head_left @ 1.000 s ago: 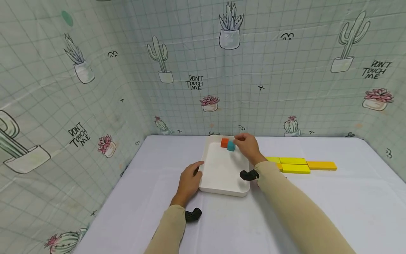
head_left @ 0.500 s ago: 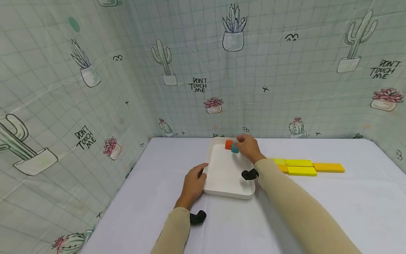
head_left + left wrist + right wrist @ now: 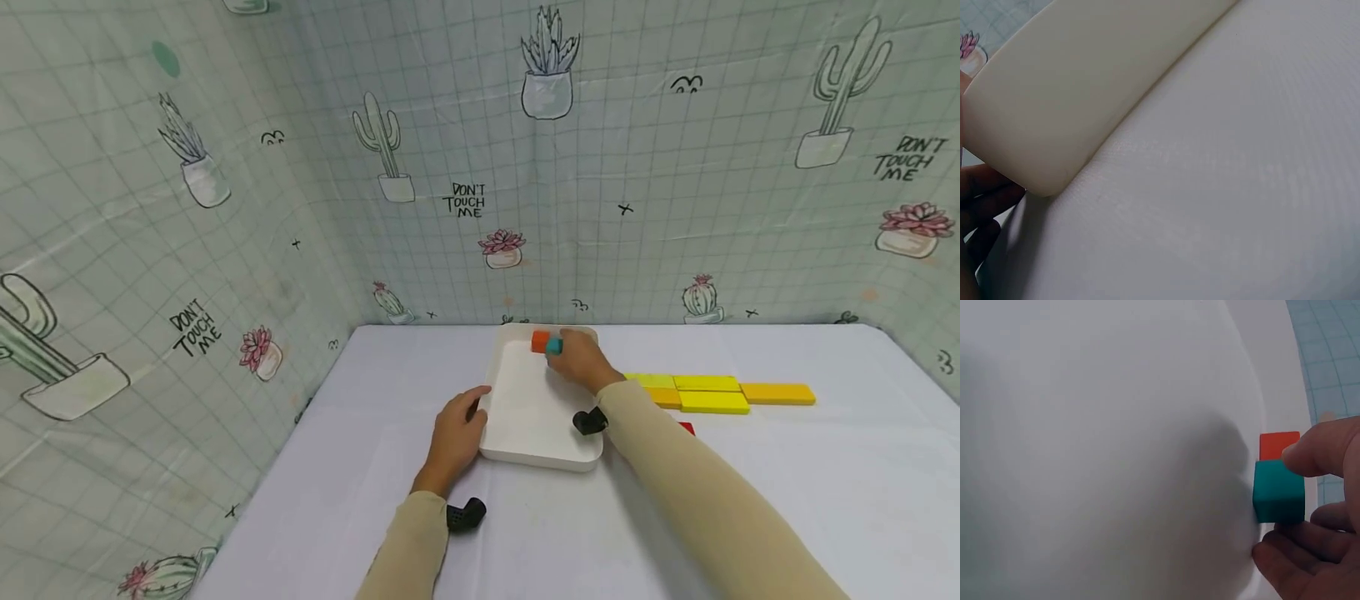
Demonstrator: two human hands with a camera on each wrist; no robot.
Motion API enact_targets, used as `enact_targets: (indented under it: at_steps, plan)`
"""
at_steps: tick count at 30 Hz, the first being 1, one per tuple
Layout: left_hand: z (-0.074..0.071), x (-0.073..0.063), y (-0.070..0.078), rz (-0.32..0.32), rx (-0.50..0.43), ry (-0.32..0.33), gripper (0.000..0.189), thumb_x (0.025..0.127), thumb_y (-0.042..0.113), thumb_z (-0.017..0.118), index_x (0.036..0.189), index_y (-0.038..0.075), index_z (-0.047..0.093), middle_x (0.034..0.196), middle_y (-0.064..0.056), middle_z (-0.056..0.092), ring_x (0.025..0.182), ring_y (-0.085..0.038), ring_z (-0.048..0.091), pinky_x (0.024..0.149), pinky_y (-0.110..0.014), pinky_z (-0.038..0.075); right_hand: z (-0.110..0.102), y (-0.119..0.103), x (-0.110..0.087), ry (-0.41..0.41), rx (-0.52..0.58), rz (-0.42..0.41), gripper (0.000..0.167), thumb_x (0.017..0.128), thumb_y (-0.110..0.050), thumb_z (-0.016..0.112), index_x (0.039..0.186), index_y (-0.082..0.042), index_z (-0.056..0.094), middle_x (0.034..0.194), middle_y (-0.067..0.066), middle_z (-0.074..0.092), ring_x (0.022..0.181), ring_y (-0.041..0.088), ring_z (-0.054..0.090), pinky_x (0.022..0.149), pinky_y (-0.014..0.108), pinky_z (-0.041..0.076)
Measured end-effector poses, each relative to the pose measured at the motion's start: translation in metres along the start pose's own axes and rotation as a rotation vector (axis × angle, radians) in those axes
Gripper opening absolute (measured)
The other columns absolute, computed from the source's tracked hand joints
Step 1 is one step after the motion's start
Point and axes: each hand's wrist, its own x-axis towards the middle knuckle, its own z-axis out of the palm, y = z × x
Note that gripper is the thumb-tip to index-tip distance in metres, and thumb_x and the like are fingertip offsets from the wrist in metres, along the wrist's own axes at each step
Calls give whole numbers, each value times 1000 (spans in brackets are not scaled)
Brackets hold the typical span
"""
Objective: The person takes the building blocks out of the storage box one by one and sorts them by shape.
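Observation:
A white tray (image 3: 517, 408) lies on the table, with an orange-red cube (image 3: 539, 342) and a teal cube (image 3: 554, 346) side by side near its far end. My right hand (image 3: 583, 360) reaches into that end and pinches the teal cube. Seen from the right wrist, the thumb (image 3: 1322, 447) is on one side of the teal block and the other fingers lie below it. The orange-red cube is partly hidden behind. My left hand (image 3: 454, 429) rests against the tray's left side, its fingers touching the wall. In the left wrist view most of that hand is cut off.
Several flat yellow blocks (image 3: 712, 402) and orange-yellow blocks (image 3: 777, 393) lie right of the tray, partly behind the right forearm. A red piece (image 3: 687, 428) peeks out beside the sleeve. A patterned cloth (image 3: 637, 183) hangs behind the white table (image 3: 375, 425).
My right hand has lowered from above the teal cube, and its fingers have closed round it. A red piece has come into sight beside the right sleeve. The left hand stays at the tray.

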Motion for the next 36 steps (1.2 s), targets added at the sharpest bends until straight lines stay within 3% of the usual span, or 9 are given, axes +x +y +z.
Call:
enact_targets:
  at_steps: [7,17,29,36]
  plan:
    - [-1,4,1,26,11,-1,39,99,13,54,136,18,64,133,-8,63,128,-25,54,107,-45,43,-3,1,-1,41,-4,-41,49,93,-11,64,135,11,52,128,23,60,105,33,57,102,50,48]
    - [-4,4,4,43,-3,4,39,99,11,54,136,16,63,133,-10,62,129,-26,54,107,-46,43,-2,2,2,70,8,-61,33,92,-8,61,123,3,60,118,17,64,102,30,58,102,47,48]
    - [-3,2,3,9,11,10,38,99,12,54,136,17,64,133,-9,62,129,-26,53,108,-46,42,1,2,-5,85,36,-72,40,93,-14,63,130,1,59,126,18,63,108,31,59,102,47,48]
    - [-2,0,2,13,17,9,38,99,11,53,135,16,65,133,-9,62,129,-27,53,108,-48,42,3,2,-7,130,99,-93,38,95,-16,62,128,2,61,121,18,65,105,32,59,95,45,51]
